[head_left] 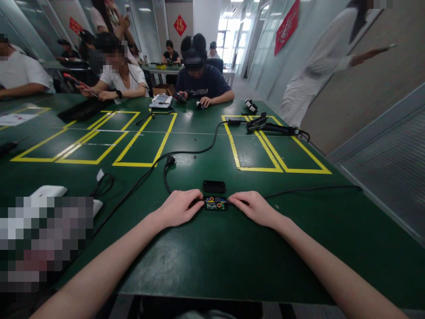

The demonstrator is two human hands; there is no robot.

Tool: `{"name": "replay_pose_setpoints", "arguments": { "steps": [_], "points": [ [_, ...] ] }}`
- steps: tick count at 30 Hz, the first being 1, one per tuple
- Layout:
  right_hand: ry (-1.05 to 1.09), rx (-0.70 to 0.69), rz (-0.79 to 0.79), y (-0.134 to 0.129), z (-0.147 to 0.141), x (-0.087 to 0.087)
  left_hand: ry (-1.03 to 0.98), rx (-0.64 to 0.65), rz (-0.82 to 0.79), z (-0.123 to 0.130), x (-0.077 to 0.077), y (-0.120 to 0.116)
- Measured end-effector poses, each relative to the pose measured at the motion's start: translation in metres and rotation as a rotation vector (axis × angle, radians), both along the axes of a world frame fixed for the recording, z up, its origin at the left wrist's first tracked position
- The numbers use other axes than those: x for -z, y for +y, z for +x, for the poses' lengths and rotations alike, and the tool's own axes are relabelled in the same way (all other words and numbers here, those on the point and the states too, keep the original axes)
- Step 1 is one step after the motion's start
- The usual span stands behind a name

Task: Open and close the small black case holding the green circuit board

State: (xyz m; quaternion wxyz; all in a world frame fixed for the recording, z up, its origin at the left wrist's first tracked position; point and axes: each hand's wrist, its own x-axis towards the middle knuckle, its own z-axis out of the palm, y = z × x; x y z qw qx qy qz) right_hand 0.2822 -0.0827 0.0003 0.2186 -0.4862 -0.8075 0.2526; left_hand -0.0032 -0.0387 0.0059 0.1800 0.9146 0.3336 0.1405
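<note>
An opened black power adapter case with a green circuit board (215,204) in it lies on the table before me. Ring-shaped copper coils and some blue wire show on the board. Its black cover (214,186) lies just behind, hollow side up. At the case's left end, my left hand (181,207) is closed in a pinch on the black cable. My right hand (255,207) pinches the cable at the right end, fingertips close to the board. One lead runs back to a black plug (170,160); another black cable (312,189) stretches off to the right.
The green table (199,266) bears yellow tape rectangles (262,169). A long black cord (195,152) crosses it towards a black adapter (234,122) and a black stand-like device (272,127). A white object (49,191) lies at left. People sit opposite; a person stands at right.
</note>
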Motion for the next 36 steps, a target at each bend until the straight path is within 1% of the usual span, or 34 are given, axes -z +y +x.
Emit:
{"name": "replay_pose_setpoints", "arguments": {
  "steps": [4,9,12,18,23,29,36],
  "points": [
    [0.006,-0.027,0.052,0.0,-0.001,-0.001,-0.022,0.006,0.002,-0.001,-0.001,0.001],
    [0.03,-0.06,0.131,-0.001,-0.003,-0.003,-0.052,0.033,0.041,-0.001,-0.001,0.003],
    [0.015,-0.051,0.144,-0.001,-0.004,-0.003,-0.046,0.028,0.061,0.001,0.001,0.004],
    [-0.061,-0.003,0.254,0.001,-0.009,0.0,-0.038,-0.023,0.042,0.004,0.003,0.003],
    [-0.061,0.061,0.233,0.001,-0.016,0.002,-0.089,-0.042,0.013,0.004,0.003,0.002],
    [-0.034,0.079,0.173,0.002,-0.016,0.002,-0.129,-0.062,-0.008,0.005,0.003,0.002],
    [-0.029,0.104,0.152,0.003,-0.017,0.003,-0.077,-0.148,-0.093,0.008,-0.002,0.002]
  ]
}}
